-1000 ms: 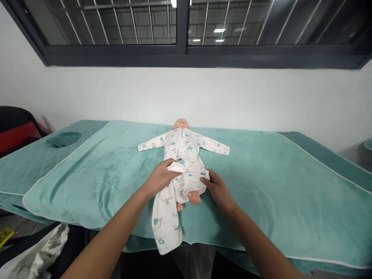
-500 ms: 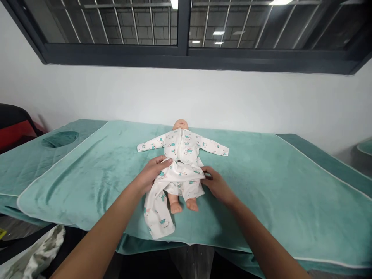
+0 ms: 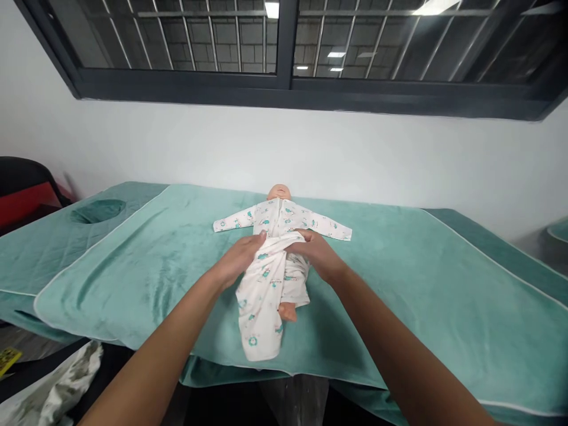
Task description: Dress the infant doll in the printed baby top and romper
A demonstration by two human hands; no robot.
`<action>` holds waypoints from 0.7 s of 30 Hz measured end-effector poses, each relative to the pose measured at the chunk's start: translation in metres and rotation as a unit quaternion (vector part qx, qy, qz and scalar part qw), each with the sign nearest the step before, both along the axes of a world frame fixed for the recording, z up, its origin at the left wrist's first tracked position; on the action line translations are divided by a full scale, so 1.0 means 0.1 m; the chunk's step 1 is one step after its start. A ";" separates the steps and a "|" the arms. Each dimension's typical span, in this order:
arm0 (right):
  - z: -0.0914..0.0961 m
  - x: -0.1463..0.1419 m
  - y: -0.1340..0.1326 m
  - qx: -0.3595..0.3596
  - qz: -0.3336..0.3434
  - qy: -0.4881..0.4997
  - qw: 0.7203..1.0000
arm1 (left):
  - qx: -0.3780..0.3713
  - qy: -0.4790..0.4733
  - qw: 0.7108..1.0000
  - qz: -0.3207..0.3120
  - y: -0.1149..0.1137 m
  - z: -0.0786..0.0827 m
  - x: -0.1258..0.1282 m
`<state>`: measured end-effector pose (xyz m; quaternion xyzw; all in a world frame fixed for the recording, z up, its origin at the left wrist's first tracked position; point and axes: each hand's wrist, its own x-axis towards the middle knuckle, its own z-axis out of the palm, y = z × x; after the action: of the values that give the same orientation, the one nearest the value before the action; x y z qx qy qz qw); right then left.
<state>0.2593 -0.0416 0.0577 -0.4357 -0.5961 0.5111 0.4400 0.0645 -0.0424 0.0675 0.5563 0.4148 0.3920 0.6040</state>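
Right hand [image 3: 320,254] — now higher — grips printed garment [image 3: 261,307].

Showing a dark window frame [image 3: 284,94] at top, set in a white wall [image 3: 284,148]. Revealing metal bars [image 3: 212,38] and bright patches [image 3: 336,54] in the panes [image 3: 177,44]. Displaying below a green blanket [image 3: 408,284] with pale edging over a bed [image 3: 57,254] with a round recess [image 3: 98,212] at left. Including a black-and-red object [image 3: 29,198] at far left, crumpled fabric [image 3: 68,381] and a yellow item [image 3: 9,358] at lower left.
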 end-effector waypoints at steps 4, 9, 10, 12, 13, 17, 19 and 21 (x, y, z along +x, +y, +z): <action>-0.04 0.03 0.06 -0.055 0.020 0.098 0.993 | 0.028 0.072 0.984 -0.158 0.01 -0.05 -0.16; -0.05 -0.07 0.04 -0.075 0.049 0.134 0.987 | 0.002 -0.041 0.998 -0.057 0.02 -0.10 -0.10; -0.05 -0.09 0.03 -0.073 0.067 0.121 0.988 | -0.005 -0.064 0.998 -0.026 0.03 -0.11 -0.07; -0.04 -0.12 0.02 -0.074 0.127 0.067 0.987 | -0.022 -0.093 0.995 0.025 0.06 -0.13 -0.01; -0.04 -0.13 0.01 -0.078 0.161 0.027 0.983 | -0.030 -0.101 0.993 0.045 0.07 -0.14 0.01; -0.08 -0.15 0.02 -0.079 0.169 -0.078 0.979 | -0.054 -0.118 0.989 0.071 0.07 -0.19 0.03; -0.11 -0.17 0.04 -0.076 0.110 -0.009 0.991 | -0.064 -0.111 0.990 0.063 0.04 -0.22 0.00; -0.13 -0.20 0.06 -0.091 0.075 0.094 0.989 | -0.071 -0.091 0.992 0.045 0.00 -0.25 -0.05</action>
<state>0.2393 -0.0358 0.0445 -0.3777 -0.5341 0.6335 0.4131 0.0596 -0.0420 0.0420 0.4549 0.4100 0.4374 0.6585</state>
